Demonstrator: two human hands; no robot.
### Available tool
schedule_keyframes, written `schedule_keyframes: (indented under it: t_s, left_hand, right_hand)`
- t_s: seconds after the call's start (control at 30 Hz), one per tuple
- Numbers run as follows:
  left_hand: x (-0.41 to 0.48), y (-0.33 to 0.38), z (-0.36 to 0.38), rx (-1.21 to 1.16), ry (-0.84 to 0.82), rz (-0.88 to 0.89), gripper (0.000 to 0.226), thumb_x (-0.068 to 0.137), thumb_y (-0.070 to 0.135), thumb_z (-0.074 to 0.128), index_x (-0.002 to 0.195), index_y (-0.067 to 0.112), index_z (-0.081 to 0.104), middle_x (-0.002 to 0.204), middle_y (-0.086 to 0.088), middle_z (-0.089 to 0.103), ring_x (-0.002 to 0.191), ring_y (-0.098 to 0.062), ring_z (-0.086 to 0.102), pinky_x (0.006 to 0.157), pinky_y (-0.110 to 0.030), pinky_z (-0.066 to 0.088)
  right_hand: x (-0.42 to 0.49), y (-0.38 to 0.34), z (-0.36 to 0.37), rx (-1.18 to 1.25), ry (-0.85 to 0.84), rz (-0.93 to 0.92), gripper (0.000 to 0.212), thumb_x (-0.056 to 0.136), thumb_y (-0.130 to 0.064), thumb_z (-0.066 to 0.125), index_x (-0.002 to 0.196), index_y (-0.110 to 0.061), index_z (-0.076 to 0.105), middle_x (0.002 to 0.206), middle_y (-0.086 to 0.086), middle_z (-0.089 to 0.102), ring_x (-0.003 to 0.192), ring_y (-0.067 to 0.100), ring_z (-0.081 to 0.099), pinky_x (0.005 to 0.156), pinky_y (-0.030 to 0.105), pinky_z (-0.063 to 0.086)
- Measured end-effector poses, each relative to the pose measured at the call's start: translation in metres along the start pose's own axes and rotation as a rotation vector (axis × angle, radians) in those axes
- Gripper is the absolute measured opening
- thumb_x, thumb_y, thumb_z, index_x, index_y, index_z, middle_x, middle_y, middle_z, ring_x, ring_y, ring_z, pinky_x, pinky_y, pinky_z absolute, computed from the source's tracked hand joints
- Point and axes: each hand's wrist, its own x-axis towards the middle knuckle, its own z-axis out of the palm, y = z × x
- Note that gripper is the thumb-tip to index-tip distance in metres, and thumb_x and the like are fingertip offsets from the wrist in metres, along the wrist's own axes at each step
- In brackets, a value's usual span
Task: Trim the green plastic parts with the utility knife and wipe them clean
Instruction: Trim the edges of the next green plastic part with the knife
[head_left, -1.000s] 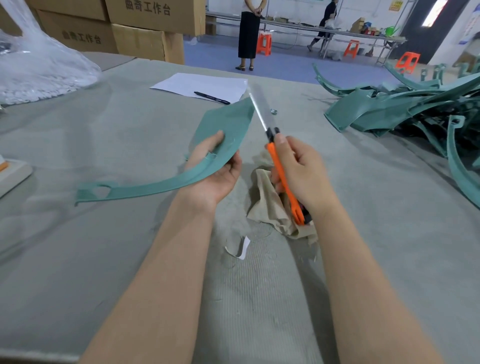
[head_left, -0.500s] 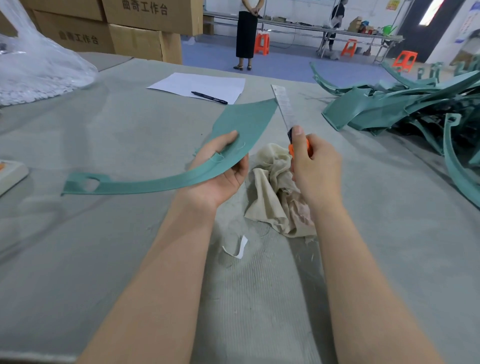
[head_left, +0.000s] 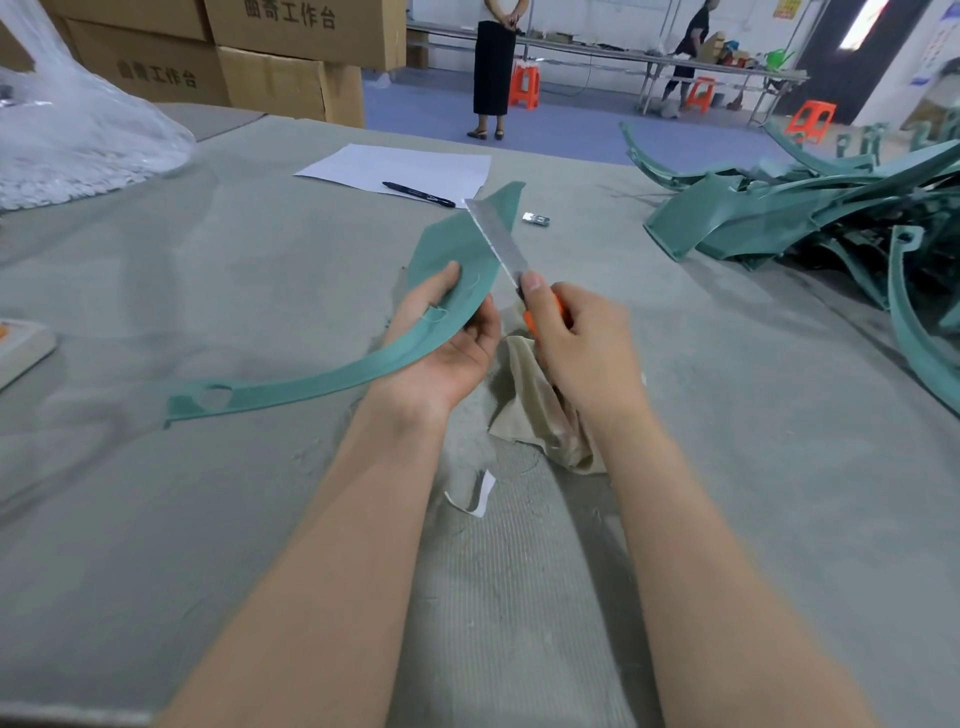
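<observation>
Item: green plastic part (head_left: 452, 244), a long curved strip widening to a broad tip, held off the table (head_left: 208, 519) just above centre, the tip pointing to one o'clock and the slotted tail trailing to nine o'clock; it is gripped about its middle by the left hand (head_left: 447, 358), thumb laid on top, fingers curled round the near edge; the utility knife (head_left: 496, 241) is enclosed by its orange handle in the right hand (head_left: 582, 348), one digit pressed forward along the spine, the long blade extended toward eleven o'clock and laid along the right edge of the broad tip; contact is judged likely but cannot be confirmed; the cloth (head_left: 535, 410) is crumpled on the table at six o'clock of the hands, untouched; a pile of green parts (head_left: 769, 218) is heaped at two o'clock, well apart; a sheet of paper (head_left: 400, 169) with a pen (head_left: 418, 194) is noted at twelve o'clock; the step in hand is judged to be trimming of the tip edge, wiping not yet begun; a shallow, steady draw of the blade along that edge is called for next, directed away from the left thumb, with the part braced firmly.
</observation>
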Motion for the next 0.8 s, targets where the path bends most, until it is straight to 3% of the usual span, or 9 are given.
schedule_keyframes:
  t_s: [0.1,0.2,0.4,0.57,0.67,0.8]
  left_hand:
    - [0.0003,0.0036,-0.0027,-0.023,0.003,0.045,0.009,0.092,0.009,0.06,0.083,0.006,0.06,0.073,-0.004,0.062,0.062,-0.012,0.059,0.051,-0.018,0.052]
    - [-0.0003,0.0041,-0.0019,-0.054,-0.017,0.075,0.009,0.092,0.009,0.06,0.083,0.006,0.06,0.074,-0.004,0.063,0.062,-0.013,0.059,0.05,-0.018,0.051]
    - [0.0,0.0018,-0.0004,-0.076,-0.033,0.085,0.007,0.091,0.009,0.06,0.085,0.006,0.061,0.075,-0.005,0.064,0.061,-0.013,0.059,0.05,-0.019,0.051]
    - [-0.0003,-0.0001,0.0004,-0.076,-0.004,0.068,0.007,0.091,0.009,0.061,0.085,0.005,0.062,0.073,-0.006,0.065,0.06,-0.013,0.06,0.051,-0.018,0.052]
    - [-0.0004,-0.0009,0.001,-0.062,0.023,0.05,0.01,0.091,0.009,0.06,0.082,0.005,0.061,0.07,-0.005,0.065,0.059,-0.013,0.06,0.051,-0.018,0.052]
    - [-0.0012,-0.0009,0.0009,-0.075,0.036,0.036,0.01,0.092,0.009,0.06,0.083,0.005,0.061,0.068,-0.006,0.066,0.059,-0.013,0.06,0.052,-0.018,0.052]
  right_hand:
    - [-0.0027,-0.0025,0.0043,-0.018,-0.044,-0.036,0.056,0.097,-0.051,0.045,0.063,-0.007,0.053,0.061,0.015,0.058,0.056,0.026,0.051,0.057,0.038,0.043]
    - [-0.0031,-0.0045,0.0037,0.0,-0.068,-0.058,0.057,0.097,-0.049,0.046,0.063,-0.004,0.051,0.06,0.018,0.056,0.052,0.021,0.046,0.054,0.037,0.039]
    - [-0.0028,-0.0046,0.0036,0.07,-0.09,-0.006,0.052,0.098,-0.047,0.047,0.058,-0.013,0.047,0.045,-0.01,0.046,0.048,0.012,0.044,0.054,0.031,0.038]
    - [-0.0024,-0.0054,0.003,0.099,-0.087,0.037,0.051,0.097,-0.048,0.046,0.058,-0.015,0.048,0.045,-0.015,0.05,0.049,0.011,0.047,0.058,0.034,0.044]
    - [-0.0025,-0.0065,0.0024,0.083,-0.081,0.045,0.056,0.098,-0.049,0.044,0.064,-0.005,0.05,0.045,-0.02,0.052,0.051,0.014,0.048,0.06,0.041,0.048]
    - [-0.0032,-0.0074,0.0015,0.064,-0.078,0.018,0.058,0.097,-0.05,0.044,0.067,-0.001,0.053,0.046,-0.014,0.052,0.051,0.015,0.049,0.059,0.042,0.048]
